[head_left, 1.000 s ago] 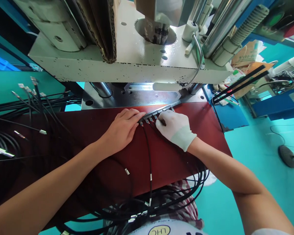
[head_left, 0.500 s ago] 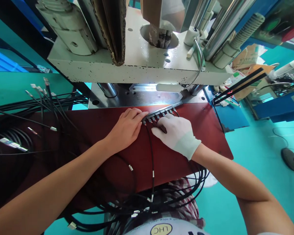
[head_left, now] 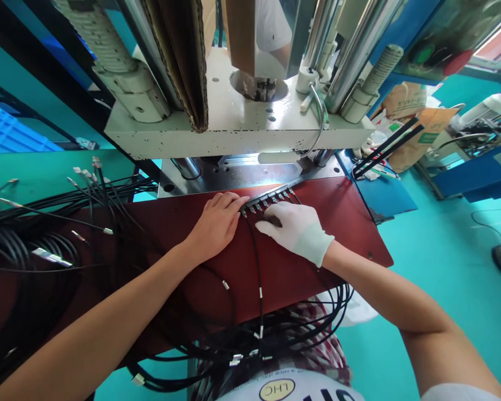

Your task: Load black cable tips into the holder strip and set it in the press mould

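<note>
Silver-tipped black terminal row (head_left: 271, 197), long axis slanting up-right, just beyond the narrowly curled white-gloved right hand (head_left: 296, 231), lower end touching the bare left hand's (head_left: 217, 220) flat fingers.

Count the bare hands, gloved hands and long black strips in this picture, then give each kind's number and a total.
Bare hand: 1
Gloved hand: 1
Black strips: 2
Total: 4
</note>
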Motion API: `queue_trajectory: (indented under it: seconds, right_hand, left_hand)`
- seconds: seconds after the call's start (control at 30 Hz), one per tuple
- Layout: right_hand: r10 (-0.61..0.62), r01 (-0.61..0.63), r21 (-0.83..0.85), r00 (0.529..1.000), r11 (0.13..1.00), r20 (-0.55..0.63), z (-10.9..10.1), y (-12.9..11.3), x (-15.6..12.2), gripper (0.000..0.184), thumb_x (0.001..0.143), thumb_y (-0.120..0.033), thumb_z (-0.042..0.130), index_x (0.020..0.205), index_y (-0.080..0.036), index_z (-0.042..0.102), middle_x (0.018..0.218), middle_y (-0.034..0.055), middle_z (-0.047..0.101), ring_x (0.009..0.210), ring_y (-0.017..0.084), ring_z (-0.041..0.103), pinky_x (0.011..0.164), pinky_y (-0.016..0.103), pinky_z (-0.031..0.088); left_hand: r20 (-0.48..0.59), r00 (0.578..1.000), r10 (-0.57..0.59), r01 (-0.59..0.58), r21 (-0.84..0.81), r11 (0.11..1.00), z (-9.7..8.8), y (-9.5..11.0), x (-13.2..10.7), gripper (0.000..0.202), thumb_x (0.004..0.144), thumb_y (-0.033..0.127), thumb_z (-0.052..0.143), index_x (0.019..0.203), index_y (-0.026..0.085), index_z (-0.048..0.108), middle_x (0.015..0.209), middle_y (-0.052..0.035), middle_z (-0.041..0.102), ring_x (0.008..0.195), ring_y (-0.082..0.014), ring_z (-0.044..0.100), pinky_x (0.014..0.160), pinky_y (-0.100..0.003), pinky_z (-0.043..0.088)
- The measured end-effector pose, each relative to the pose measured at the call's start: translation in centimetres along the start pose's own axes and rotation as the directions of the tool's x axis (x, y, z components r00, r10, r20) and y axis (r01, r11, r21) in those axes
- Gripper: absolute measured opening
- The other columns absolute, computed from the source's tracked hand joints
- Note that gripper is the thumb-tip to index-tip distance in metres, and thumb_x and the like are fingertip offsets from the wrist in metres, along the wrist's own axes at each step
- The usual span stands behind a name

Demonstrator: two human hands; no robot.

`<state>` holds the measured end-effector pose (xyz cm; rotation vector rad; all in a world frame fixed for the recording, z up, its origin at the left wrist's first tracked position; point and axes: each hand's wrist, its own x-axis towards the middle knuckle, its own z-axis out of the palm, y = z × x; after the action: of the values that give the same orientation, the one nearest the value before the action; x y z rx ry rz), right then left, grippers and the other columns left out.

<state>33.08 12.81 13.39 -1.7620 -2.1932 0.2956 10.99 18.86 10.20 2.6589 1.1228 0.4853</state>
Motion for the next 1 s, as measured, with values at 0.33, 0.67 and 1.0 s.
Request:
queue_trajectory:
  seconds: [0.33, 0.67, 1.0]
  right_hand:
    - [0.120, -0.080, 0.161, 0.958, 0.984, -0.260, -0.2, 10.4, -1.1, 0.026, 0.096, -0.030, 0.052, 0.117, -0.027, 0.066, 0.121, -0.0007, 0.062, 0.103, 0.016, 0.062, 0.091, 0.028, 0.047]
    - [0.089, -0.084, 0.030, 0.971, 0.996, -0.221, 1.5, 10.3, 0.8, 0.051, 0.101, -0.034, 0.040, 0.152, -0.030, 0.039, 0.115, 0.0059, 0.061, 0.097, 0.021, 0.062, 0.079, 0.032, 0.047]
    - [0.075, -0.083, -0.142, 0.995, 0.986, -0.062, -1.1, 8.9, 4.4, 0.037, 0.102, -0.042, 0.037, 0.108, -0.024, 0.069, 0.096, 0.0070, 0.068, 0.092, 0.023, 0.064, 0.078, 0.036, 0.047]
  left_hand:
    - [-0.044, 0.997, -0.057, 0.058, 0.020, 0.998, 0.9, 1.6, 2.5, 0.033, 0.096, 0.032, 0.051, 0.121, 0.014, 0.063, 0.112, -0.0085, 0.060, 0.106, -0.0236, 0.053, 0.099, -0.040, 0.044]
    - [-0.029, 0.999, -0.023, 0.025, 0.072, 0.997, 1.3, 1.2, 3.1, 0.033, 0.097, 0.027, 0.048, 0.125, 0.017, 0.063, 0.112, -0.0078, 0.058, 0.105, -0.0229, 0.053, 0.095, -0.038, 0.044]
    - [-0.042, 0.996, -0.076, 0.079, 0.084, 0.993, 0.6, -0.2, 4.2, 0.030, 0.096, 0.028, 0.052, 0.123, 0.025, 0.064, 0.114, -0.0038, 0.060, 0.109, -0.0234, 0.052, 0.089, -0.038, 0.041]
